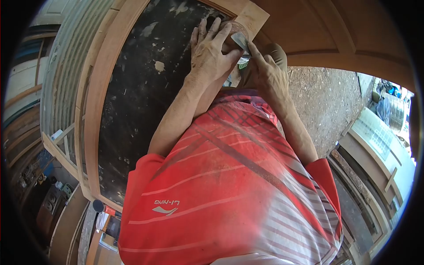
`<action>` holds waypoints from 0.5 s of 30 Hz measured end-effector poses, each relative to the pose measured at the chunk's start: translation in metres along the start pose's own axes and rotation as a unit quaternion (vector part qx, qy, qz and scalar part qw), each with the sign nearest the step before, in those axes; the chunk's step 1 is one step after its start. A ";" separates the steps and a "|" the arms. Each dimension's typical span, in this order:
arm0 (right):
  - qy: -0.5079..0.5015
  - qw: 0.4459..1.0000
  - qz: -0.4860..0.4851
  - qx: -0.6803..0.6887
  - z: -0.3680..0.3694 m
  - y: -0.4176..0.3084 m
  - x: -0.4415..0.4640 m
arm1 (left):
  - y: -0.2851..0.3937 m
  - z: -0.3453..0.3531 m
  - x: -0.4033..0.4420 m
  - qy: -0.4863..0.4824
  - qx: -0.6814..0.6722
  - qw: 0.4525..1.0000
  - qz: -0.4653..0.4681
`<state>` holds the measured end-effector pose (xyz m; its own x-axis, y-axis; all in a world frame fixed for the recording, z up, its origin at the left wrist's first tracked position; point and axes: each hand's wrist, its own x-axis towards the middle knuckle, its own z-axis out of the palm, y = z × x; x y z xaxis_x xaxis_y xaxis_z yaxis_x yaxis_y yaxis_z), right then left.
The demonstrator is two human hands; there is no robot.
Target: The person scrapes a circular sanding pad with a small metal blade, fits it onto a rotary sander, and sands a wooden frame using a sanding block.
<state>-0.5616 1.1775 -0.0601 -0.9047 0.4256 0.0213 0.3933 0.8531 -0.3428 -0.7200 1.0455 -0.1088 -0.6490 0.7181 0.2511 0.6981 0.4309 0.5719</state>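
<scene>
My left hand lies with its fingers spread over a brown wooden piece near the top centre, beside the corner of a wooden frame. The fingertips reach the edge of a dark, stained board. In my right hand is a putty knife with a flat metal blade, its index finger stretched along the tool. The blade rests close to the left fingertips, at the brown piece. Most of the knife's handle is hidden by the fingers.
A large brown panelled door spans the upper right. Corrugated sheeting stands at the left. Wooden boards and a glass pane lean at the right, above rough ground. A tool with an orange part sits at lower left.
</scene>
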 end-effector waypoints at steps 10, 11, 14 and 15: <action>0.017 1.000 -0.002 0.021 0.001 0.001 0.006 | 0.006 0.000 0.000 -0.010 -0.010 1.000 -0.013; 0.009 1.000 -0.004 0.026 0.002 0.001 0.003 | 0.006 0.000 0.000 -0.013 -0.005 1.000 -0.014; 0.010 0.999 -0.024 0.039 0.004 -0.001 0.010 | -0.003 0.000 0.003 -0.006 0.003 1.000 -0.013; 0.019 0.999 -0.027 0.037 0.003 0.000 0.012 | -0.001 -0.001 0.003 -0.006 0.002 1.000 -0.015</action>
<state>-0.5724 1.1820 -0.0625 -0.9167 0.3923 0.0759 0.3305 0.8510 -0.4081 -0.7233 1.0463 -0.1076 -0.6654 0.7120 0.2241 0.6797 0.4538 0.5763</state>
